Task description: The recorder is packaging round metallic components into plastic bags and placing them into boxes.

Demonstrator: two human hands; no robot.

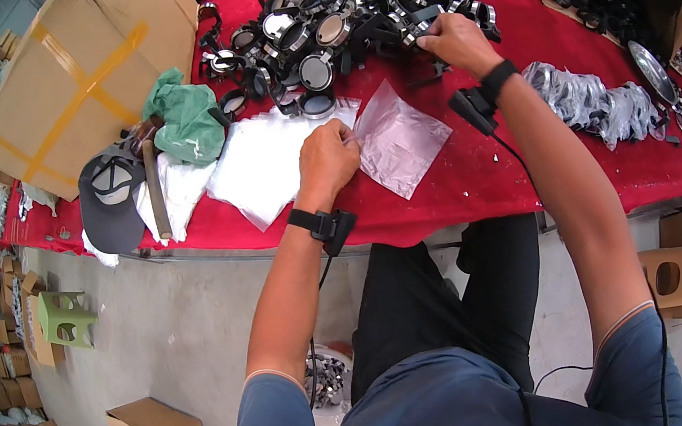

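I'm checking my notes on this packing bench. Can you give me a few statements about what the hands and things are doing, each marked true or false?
1. The left hand rests on a clear plastic bag. True.
2. The right hand lies in the person's lap. False: it reaches into the pile of black round parts on the table.
3. The table is covered with a red cloth. True.
4. A cap lies near the right end of the table. False: it lies toward the left end, beside a green cloth.
5. Both wrists wear black straps. True.
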